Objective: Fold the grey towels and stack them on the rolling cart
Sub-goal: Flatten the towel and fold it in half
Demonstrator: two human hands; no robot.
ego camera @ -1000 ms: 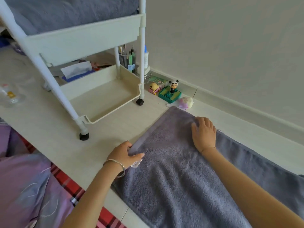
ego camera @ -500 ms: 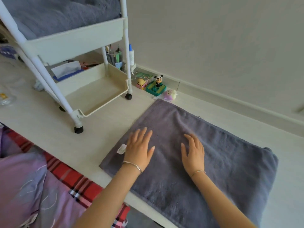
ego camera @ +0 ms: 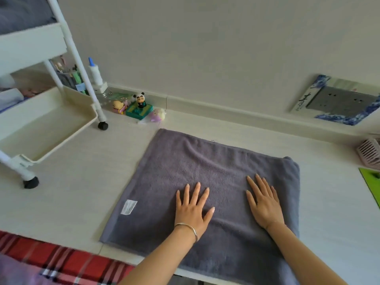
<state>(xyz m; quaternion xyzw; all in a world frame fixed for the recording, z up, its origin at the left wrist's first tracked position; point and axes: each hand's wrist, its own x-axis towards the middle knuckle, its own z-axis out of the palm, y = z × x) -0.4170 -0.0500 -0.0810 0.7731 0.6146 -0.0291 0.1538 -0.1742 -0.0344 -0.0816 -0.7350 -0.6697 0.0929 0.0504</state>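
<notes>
On the counter, front and centre, I'm seeing the grey towel lying flat in a rough square. Its right edge is looking doubled over, and its near edge is hanging just past the counter lip. A white label is showing near its left edge. Both hands are resting palm-down on the near half of the towel. The left hand is lying flat with fingers spread, grip released, and is wearing a thin bracelet at the wrist. The right hand is lying just beside it, fingers straight, grip released too, grasping nothing. The rolling cart is standing at far left on the counter, well apart from the towel. More grey towels are sitting in its top tray. A panda figurine is standing by the wall behind the towel.
</notes>
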